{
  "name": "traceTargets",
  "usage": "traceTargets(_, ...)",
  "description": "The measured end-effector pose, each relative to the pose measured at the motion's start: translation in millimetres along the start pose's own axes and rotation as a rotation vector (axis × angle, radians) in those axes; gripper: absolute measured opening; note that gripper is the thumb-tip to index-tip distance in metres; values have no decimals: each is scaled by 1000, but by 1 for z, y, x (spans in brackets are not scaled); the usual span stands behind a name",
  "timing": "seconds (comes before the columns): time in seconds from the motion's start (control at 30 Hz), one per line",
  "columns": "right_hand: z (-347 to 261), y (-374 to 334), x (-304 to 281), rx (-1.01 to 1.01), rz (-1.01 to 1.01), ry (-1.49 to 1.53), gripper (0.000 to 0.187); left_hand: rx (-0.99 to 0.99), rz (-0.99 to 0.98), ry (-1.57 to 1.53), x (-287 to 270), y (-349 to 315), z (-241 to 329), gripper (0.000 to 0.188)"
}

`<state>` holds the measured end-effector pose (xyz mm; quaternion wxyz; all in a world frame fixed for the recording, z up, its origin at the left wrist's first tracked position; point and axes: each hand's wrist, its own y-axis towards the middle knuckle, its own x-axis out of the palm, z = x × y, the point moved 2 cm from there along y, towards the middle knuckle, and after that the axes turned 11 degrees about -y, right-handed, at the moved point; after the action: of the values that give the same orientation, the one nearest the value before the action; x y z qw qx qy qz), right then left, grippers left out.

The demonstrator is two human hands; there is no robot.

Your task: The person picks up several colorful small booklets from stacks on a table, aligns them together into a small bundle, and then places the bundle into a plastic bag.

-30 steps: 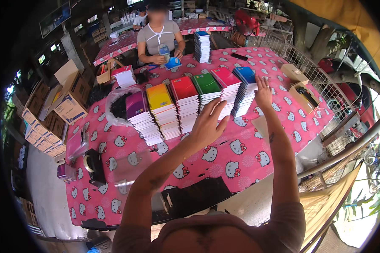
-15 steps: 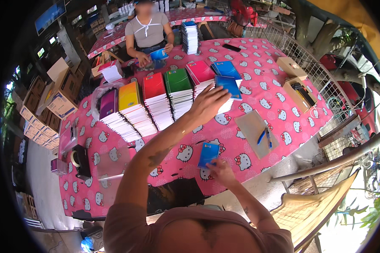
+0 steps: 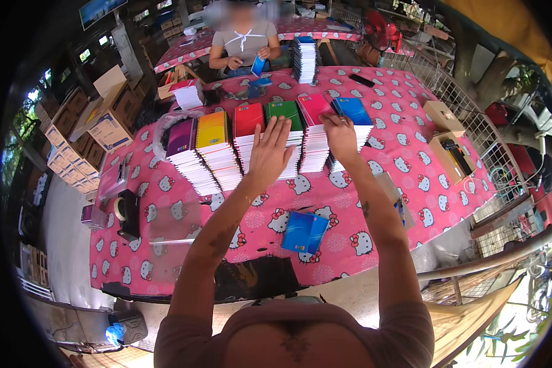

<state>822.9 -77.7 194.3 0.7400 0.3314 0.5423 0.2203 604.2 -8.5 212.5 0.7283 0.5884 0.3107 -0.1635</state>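
A smooth pink tabletop (image 3: 343, 264) printed with cat faces (image 3: 360, 243) stands over a pale floor (image 3: 70, 230). Cardboard boxes (image 3: 108, 127) sit well left of the green notebook stack (image 3: 281, 108), a wire fence (image 3: 472, 147) well right. The left hand (image 3: 271, 150) lies flat, fingers straight, on that glossy stack. Beside it, the right hand (image 3: 341, 135) curls at the pink notebook stack (image 3: 314, 144); whether it grips, I cannot tell.

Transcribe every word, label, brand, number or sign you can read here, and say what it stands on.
Printed wording isn't copied here; only its places are given.
Two loose blue notebooks: small multicoloured lettering on a cover.
Stacked notebooks: small cover lettering.
Cardboard boxes: blue print, too small to read.
Black sheet: faint marks, unclear.
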Motion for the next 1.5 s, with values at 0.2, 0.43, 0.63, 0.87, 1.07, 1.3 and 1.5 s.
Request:
traceTargets(0.2,-80,-105,-112,49,94,267,33,74,143,-116,-84,20,0,29)
traceTargets(0.43,-136,-244,-54,746,-543,1052,29,-277,-601,-267,-35,-89,75,35)
traceTargets(0.63,-125,-41,-65,179,78,715,37,-444,-321,-520,20,-137,50,23)
traceTargets(0.87,-163,56,3,-168,86,318,38,-316,-61,339,-85,-51,-87,47)
traceTargets(1.07,-172,-50,-114,-335,130,359,43,-239,131,35,-160,-86,-49,38)
traceTargets(1.3,-161,-289,-55,969,-427,1440,34,-36,-319,-410,-24,-259,86,43)
traceTargets(1.5,-89,-70,-57,242,99,511,63,-92,-37,-370,-16,-124,51,50)
